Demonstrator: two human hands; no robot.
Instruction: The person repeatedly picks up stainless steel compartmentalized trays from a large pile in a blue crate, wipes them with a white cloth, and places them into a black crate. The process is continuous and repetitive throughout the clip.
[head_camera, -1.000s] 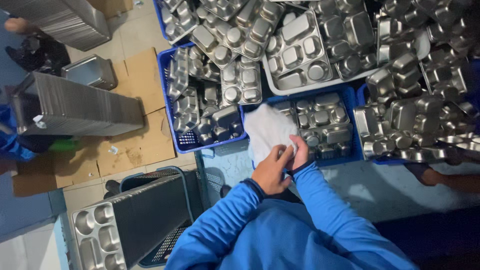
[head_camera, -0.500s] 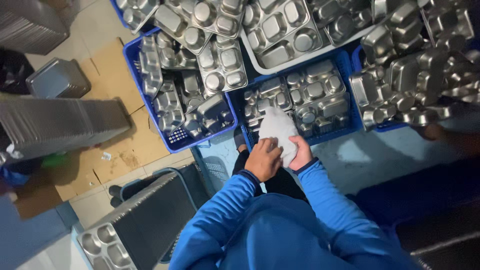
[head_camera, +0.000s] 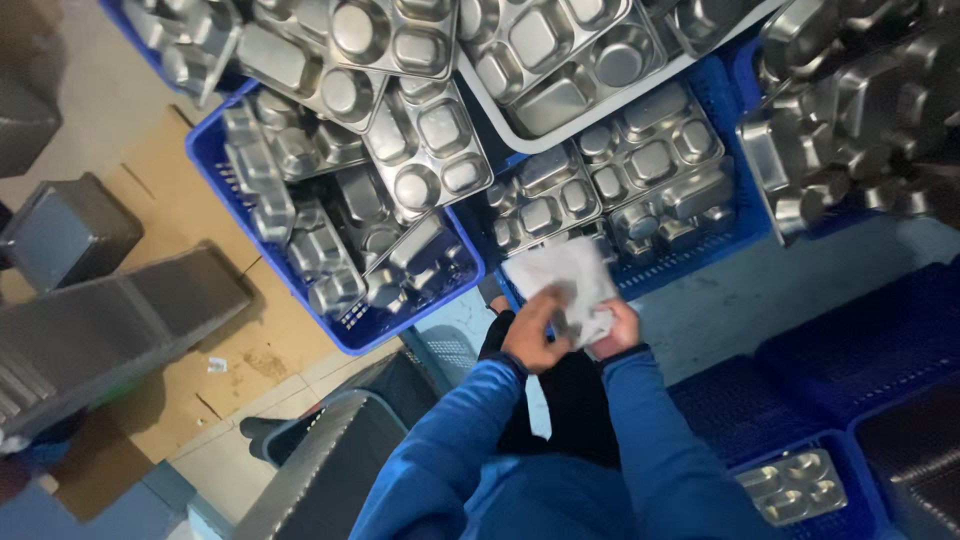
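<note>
Fingers of the left hand (head_camera: 533, 335) and right hand (head_camera: 618, 327) are closed on a white cloth (head_camera: 566, 280), held bunched between them just above the blue crate (head_camera: 735, 232) of steel compartment trays (head_camera: 640, 165), apparently for wiping.

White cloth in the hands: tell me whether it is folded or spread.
Partly spread: the white cloth hangs loosely bunched between left hand and right hand.

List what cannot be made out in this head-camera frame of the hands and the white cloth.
- Left hand: motion blur; finger positions unclear.
- Right hand: mostly covered by the white cloth.
- Anything under the cloth: hidden by it.
- Steel tray stack at left: blurred, cut by the frame edge.
- Compartment tray at bottom right: dim, detail unclear.
</note>
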